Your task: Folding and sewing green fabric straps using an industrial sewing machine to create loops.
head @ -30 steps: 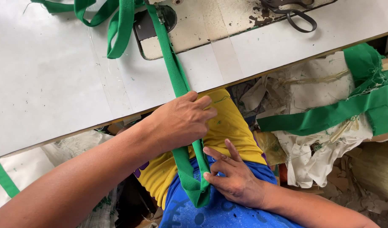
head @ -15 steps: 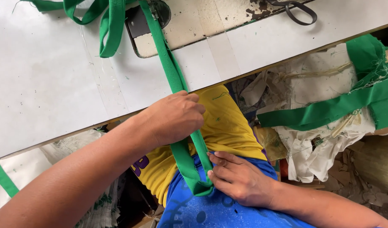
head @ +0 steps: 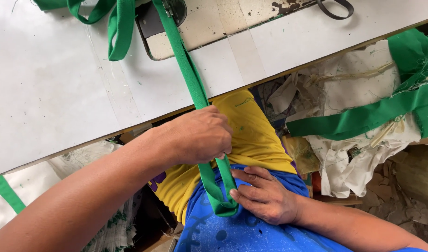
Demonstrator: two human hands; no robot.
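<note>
Head view: left hand point(head: 197, 135) grip pinching green strap point(head: 188, 70), right hand point(head: 263, 196) fingers spread beside white table point(head: 51, 93).

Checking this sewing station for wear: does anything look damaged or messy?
Yes. The sewing machine bed has chipped, rust-brown patches near its top edge, and loose threads litter the white table. Fabric scraps are heaped untidily beside the table's edge.

Green strap point(head: 186, 70), white table point(head: 51, 93), yellow shirt point(head: 256, 135), blue patterned cloth point(head: 242, 233).
</note>
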